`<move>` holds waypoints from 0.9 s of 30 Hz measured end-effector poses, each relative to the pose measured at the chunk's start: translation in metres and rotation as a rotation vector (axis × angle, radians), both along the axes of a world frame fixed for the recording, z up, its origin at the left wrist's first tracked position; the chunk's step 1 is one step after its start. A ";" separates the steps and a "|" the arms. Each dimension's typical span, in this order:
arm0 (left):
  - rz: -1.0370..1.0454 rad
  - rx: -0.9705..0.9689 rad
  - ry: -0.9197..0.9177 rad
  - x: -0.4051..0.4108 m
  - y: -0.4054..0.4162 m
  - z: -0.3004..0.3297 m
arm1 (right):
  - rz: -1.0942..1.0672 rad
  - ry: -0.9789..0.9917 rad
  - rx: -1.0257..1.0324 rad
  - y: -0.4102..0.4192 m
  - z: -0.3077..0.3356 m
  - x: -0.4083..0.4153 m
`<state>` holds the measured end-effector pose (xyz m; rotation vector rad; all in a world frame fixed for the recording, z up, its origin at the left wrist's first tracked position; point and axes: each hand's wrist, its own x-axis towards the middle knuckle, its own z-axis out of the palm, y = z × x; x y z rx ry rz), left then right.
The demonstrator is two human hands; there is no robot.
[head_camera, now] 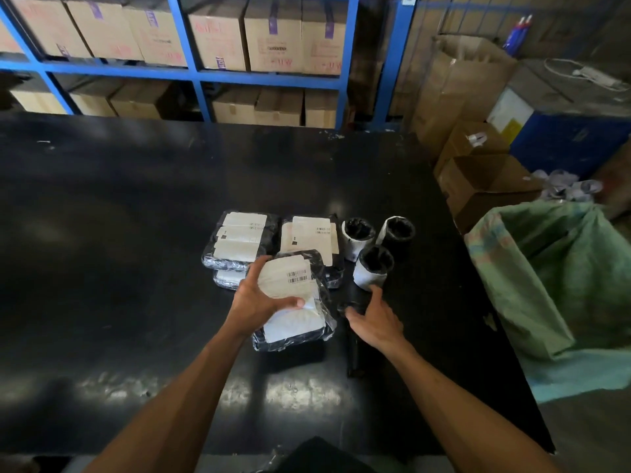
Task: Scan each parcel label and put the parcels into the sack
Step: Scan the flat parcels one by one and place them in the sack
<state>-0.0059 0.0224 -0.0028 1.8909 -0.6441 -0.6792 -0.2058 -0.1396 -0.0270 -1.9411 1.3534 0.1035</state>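
Flat black plastic-wrapped parcels with white labels lie in the middle of the black table point(136, 233). My left hand point(259, 302) grips the nearest parcel point(293, 302) by its left edge, thumb on the label, barcode facing up. Behind it lie a left stack of parcels point(239, 244) and a right stack of parcels point(312, 237). Three rolled parcels point(374, 264) stand to the right. My right hand point(377, 319) hovers open over a dark scanner point(351, 343) lying on the table; I cannot tell if it touches it. The green sack point(560, 278) gapes open at the table's right edge.
Blue shelving point(194, 73) loaded with cardboard boxes stands behind the table. Open cardboard boxes point(485, 186) and a blue drum point(566, 138) crowd the floor at the right, behind the sack. A dark object point(317, 452) lies at the table's near edge.
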 end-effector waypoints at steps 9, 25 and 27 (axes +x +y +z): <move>-0.099 -0.088 -0.001 -0.064 -0.111 0.026 | -0.097 -0.547 0.238 -0.092 0.053 -0.031; -0.402 -0.084 0.209 -0.282 -0.385 0.059 | -0.306 -0.670 -0.029 -0.333 0.076 -0.258; -0.428 -0.010 0.155 -0.305 -0.409 0.059 | -0.379 -0.658 -0.032 -0.366 0.076 -0.285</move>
